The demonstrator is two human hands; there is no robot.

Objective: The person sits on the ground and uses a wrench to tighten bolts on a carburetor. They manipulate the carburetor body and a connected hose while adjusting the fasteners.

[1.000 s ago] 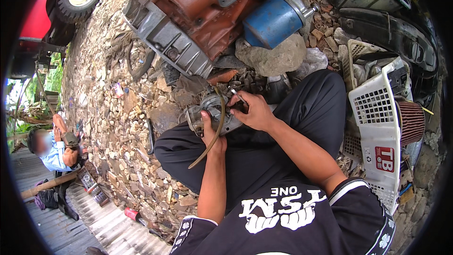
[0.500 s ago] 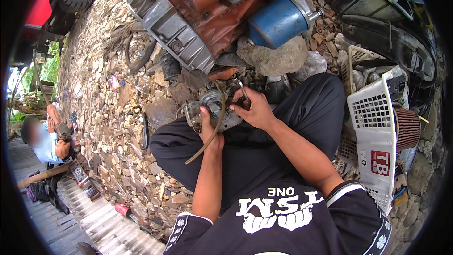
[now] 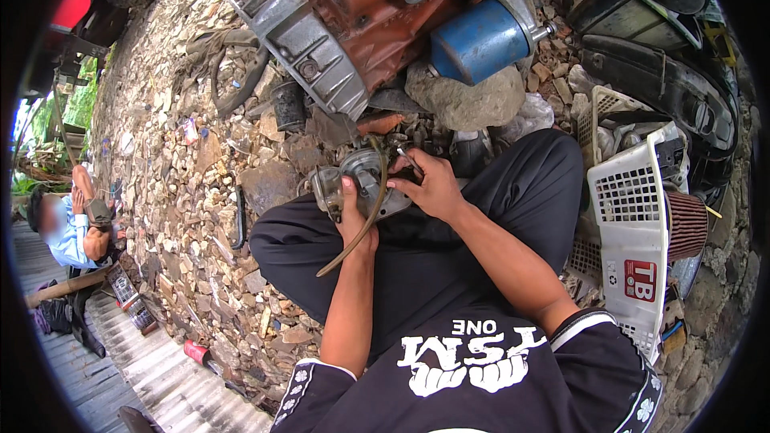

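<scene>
A grey cast-metal engine part point(image 3: 327, 189), carburetor-like, rests over my lap with a yellowish rubber hose point(image 3: 346, 255) curving down from it. My left hand point(image 3: 353, 216) is closed on the part's near side, thumb lying along its top beside the hose. Fingers of my right hand point(image 3: 429, 186) pinch a slim metal tool point(image 3: 406, 158) at the part's right side. Only the tool's silvery end shows clearly, so its exact kind is hard to make out. The hand hides where the tool meets the part.
Ahead lies a rusty-red engine block point(image 3: 361, 0) with a blue filter canister point(image 3: 481, 40) above a large stone point(image 3: 465, 96). A white plastic crate point(image 3: 630, 192) of parts stands at right. Stony ground point(image 3: 200, 216) spreads left, where another person point(image 3: 74, 232) sits.
The view has shifted slightly. My left hand keeps its hold on the engine part, and my right hand stays at its right side with the tool, moved only a little.
</scene>
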